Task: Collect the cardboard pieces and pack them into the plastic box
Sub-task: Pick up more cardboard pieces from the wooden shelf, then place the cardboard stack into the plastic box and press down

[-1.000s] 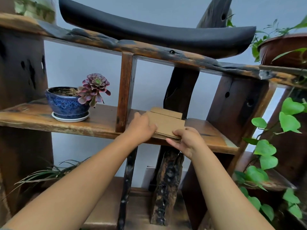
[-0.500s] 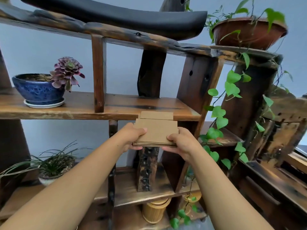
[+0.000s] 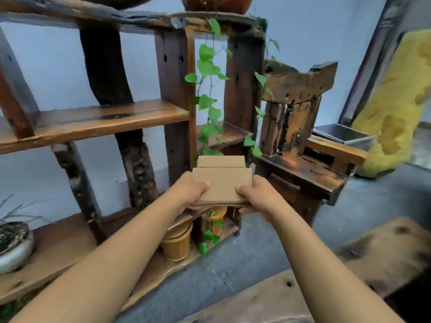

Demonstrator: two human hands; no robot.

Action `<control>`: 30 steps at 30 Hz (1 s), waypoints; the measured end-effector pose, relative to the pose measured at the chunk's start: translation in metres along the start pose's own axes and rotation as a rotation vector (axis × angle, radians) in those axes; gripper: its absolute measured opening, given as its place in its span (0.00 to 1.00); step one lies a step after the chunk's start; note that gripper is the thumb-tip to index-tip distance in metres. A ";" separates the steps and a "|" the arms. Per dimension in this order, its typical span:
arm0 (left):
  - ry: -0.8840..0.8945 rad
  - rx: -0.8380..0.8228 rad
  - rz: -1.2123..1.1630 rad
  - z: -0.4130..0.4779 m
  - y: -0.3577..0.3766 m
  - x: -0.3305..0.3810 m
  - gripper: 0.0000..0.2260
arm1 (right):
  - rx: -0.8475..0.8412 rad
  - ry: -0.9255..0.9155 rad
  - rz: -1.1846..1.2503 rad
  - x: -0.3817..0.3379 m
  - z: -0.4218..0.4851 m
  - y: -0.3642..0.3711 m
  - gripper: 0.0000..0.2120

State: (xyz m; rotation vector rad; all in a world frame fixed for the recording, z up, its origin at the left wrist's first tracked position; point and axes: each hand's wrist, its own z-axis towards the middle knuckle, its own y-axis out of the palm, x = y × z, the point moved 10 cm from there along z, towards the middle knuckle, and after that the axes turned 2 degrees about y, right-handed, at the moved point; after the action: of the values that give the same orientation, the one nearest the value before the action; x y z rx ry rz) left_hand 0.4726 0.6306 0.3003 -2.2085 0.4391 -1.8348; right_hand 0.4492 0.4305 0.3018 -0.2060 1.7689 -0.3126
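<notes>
A flat stack of brown cardboard pieces (image 3: 222, 183) hangs in the air in front of me, held level between both hands. My left hand (image 3: 190, 193) grips its left edge, thumb on top. My right hand (image 3: 255, 197) grips its right edge the same way. A smaller piece lies at the far end of the stack. A grey box (image 3: 345, 135) stands at the right on a wooden ledge; I cannot tell what it is made of.
A dark wooden shelf unit (image 3: 105, 120) fills the left and centre, with a trailing green vine (image 3: 207, 89). Woven baskets (image 3: 177, 241) sit low on it, and a potted plant (image 3: 11, 241) at far left. A wooden bench (image 3: 300, 169) stands right, planks (image 3: 279, 297) lie below.
The stack has left the middle shelf and now hangs lower, held by both hands. The view has swung right and down, bringing the bench, grey box and floor into sight.
</notes>
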 end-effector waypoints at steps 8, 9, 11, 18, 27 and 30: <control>0.128 -0.412 0.155 -0.046 0.233 0.027 0.15 | 0.413 0.235 0.012 0.133 -0.110 -0.178 0.14; 0.145 -0.468 0.177 -0.056 0.259 0.032 0.16 | 0.466 0.268 0.036 0.150 -0.126 -0.197 0.15; 0.192 -0.590 0.229 -0.079 0.313 0.040 0.17 | 0.572 0.327 0.089 0.184 -0.163 -0.231 0.15; 0.348 -0.938 0.294 -0.155 0.454 0.058 0.15 | 0.857 0.544 0.137 0.269 -0.267 -0.301 0.14; 0.525 -1.368 0.436 -0.264 0.578 0.049 0.17 | 1.209 0.829 0.222 0.341 -0.408 -0.313 0.17; 0.500 -1.482 0.456 -0.302 0.603 0.033 0.21 | 1.309 0.890 0.230 0.355 -0.460 -0.298 0.13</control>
State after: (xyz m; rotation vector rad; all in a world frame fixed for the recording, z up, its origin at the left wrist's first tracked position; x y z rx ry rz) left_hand 0.1342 0.0626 0.1648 -1.7107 2.8059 -1.9118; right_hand -0.0863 0.0853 0.1593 1.2200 2.0006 -1.4550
